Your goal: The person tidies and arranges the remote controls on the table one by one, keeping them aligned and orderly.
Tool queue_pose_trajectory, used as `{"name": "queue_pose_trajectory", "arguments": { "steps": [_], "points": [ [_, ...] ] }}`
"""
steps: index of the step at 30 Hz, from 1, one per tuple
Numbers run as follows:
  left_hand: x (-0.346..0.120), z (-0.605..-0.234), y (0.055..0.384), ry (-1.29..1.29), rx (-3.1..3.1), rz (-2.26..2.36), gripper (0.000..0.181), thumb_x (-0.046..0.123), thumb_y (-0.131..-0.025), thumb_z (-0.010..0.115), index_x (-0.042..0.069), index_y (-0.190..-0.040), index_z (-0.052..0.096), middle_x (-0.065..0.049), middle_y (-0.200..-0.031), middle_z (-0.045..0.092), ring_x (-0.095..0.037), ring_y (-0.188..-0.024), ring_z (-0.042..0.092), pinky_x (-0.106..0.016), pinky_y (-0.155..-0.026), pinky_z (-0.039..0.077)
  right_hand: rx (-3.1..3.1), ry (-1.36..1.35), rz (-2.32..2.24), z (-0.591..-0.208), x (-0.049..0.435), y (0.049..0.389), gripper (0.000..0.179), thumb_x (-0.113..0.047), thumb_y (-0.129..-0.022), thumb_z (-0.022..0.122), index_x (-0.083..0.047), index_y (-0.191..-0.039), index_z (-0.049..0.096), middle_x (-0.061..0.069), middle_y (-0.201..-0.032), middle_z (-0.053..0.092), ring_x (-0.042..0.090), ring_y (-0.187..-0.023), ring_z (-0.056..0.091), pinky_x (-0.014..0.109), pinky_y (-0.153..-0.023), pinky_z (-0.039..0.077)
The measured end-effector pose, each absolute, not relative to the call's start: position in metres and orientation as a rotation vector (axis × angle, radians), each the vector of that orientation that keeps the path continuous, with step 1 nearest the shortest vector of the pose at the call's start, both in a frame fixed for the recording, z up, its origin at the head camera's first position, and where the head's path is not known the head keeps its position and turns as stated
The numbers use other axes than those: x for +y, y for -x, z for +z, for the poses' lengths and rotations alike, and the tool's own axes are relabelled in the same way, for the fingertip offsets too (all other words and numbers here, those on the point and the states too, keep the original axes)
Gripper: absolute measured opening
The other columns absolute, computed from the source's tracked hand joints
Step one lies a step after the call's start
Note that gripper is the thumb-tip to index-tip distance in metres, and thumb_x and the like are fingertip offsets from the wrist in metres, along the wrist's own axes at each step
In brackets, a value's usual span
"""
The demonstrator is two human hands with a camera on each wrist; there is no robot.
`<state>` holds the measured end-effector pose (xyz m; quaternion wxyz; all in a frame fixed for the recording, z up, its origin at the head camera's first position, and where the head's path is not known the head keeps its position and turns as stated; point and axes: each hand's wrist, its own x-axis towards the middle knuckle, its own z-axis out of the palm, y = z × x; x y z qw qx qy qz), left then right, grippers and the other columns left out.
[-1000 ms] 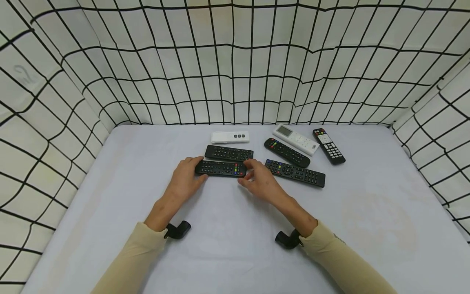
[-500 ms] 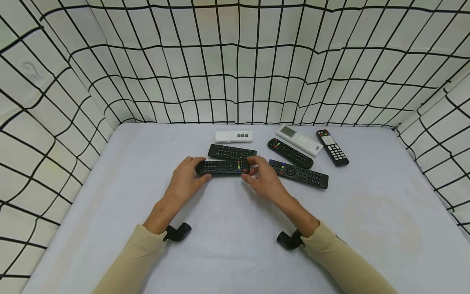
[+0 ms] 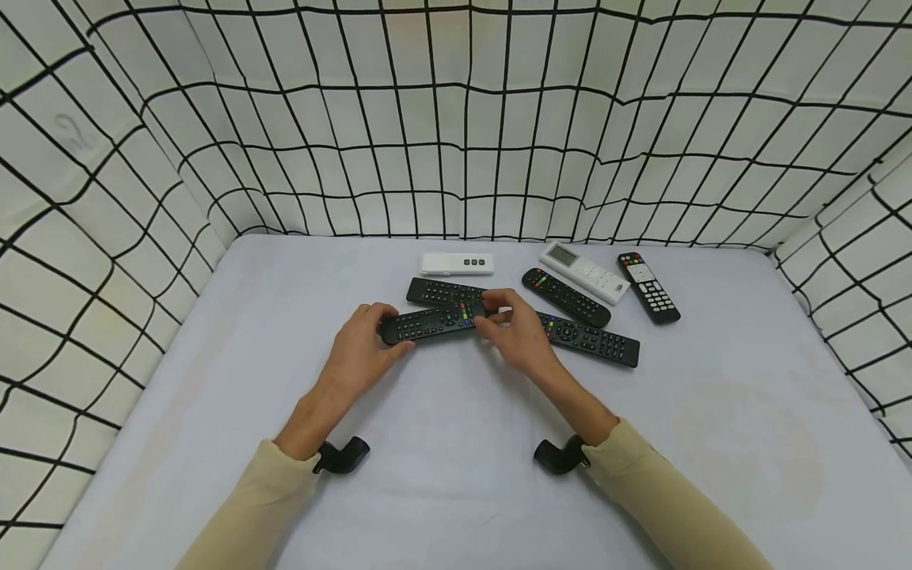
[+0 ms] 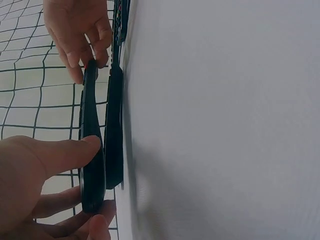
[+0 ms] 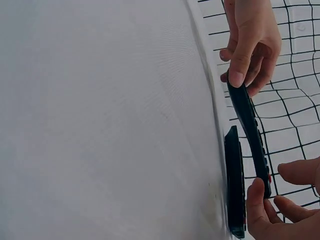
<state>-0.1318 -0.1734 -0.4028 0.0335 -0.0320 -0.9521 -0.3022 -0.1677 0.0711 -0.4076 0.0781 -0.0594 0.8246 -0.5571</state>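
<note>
A black TV remote control (image 3: 431,323) with a few coloured buttons is held just above the white tabletop, slightly slanted, its right end farther back. My left hand (image 3: 359,344) grips its left end, thumb on the near edge, as the left wrist view of the remote (image 4: 93,170) also shows. At the other end my right hand (image 3: 518,332) pinches the tip between thumb and fingers. Directly behind lies a second black remote (image 3: 433,290), partly covered by the held one. Another black remote (image 3: 594,340) lies right of my right hand, its left end hidden by the fingers.
A small white remote (image 3: 445,264) lies farther back. To the right are a rounded black remote (image 3: 566,298), a white air-conditioner remote (image 3: 586,273) and a black remote with white keys (image 3: 648,288). Black netting (image 3: 463,150) over white walls encloses the table (image 3: 442,475).
The held remote has turned, its right end moving back over the one behind. My right hand has shifted slightly with it; my left hand keeps its grip. The head view has shifted a little.
</note>
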Motion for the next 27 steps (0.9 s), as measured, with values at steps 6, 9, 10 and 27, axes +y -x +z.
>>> {"name": "queue_pose_trajectory", "arguments": {
  "steps": [6, 9, 10, 27],
  "points": [
    [-0.172, -0.401, 0.127, 0.061, -2.938, -0.978, 0.052, 0.019, -0.088, 0.084, -0.002, -0.129, 0.059, -0.023, -0.126, 0.062, -0.034, -0.105, 0.06, -0.047, -0.091, 0.053, 2.391, 0.138, -1.799, -0.408, 0.067, 0.173, 0.042, -0.002, -0.097, 0.071, 0.0, -0.137, 0.059, 0.02, -0.13, 0.061, 0.032, -0.112, 0.07, 0.029, -0.083, 0.062],
    [-0.172, -0.401, 0.126, 0.047, -2.939, -0.987, 0.052, 0.019, -0.089, 0.084, -0.002, -0.129, 0.059, -0.023, -0.127, 0.063, -0.033, -0.104, 0.06, -0.046, -0.09, 0.052, 2.358, 0.102, -1.828, -0.408, 0.065, 0.176, 0.043, -0.003, -0.096, 0.072, 0.0, -0.137, 0.059, 0.02, -0.13, 0.061, 0.032, -0.113, 0.07, 0.029, -0.086, 0.062],
    [-0.172, -0.401, 0.125, 0.045, -2.939, -0.989, 0.052, 0.019, -0.089, 0.083, -0.002, -0.129, 0.058, -0.024, -0.127, 0.063, -0.033, -0.104, 0.06, -0.046, -0.09, 0.052, 2.348, 0.093, -1.834, -0.408, 0.065, 0.177, 0.044, -0.003, -0.096, 0.072, -0.001, -0.137, 0.059, 0.02, -0.13, 0.061, 0.031, -0.113, 0.07, 0.03, -0.087, 0.062],
    [-0.175, -0.407, 0.117, 0.085, -2.865, -0.978, 0.059, 0.021, -0.088, 0.084, 0.006, -0.139, 0.058, -0.023, -0.119, 0.063, -0.034, -0.102, 0.061, -0.049, -0.09, 0.051, 1.985, 0.08, -2.127, -0.411, 0.054, 0.185, 0.04, 0.007, -0.096, 0.066, 0.012, -0.134, 0.053, 0.011, -0.108, 0.058, 0.012, -0.081, 0.07, 0.025, -0.084, 0.063]
  ]
}}
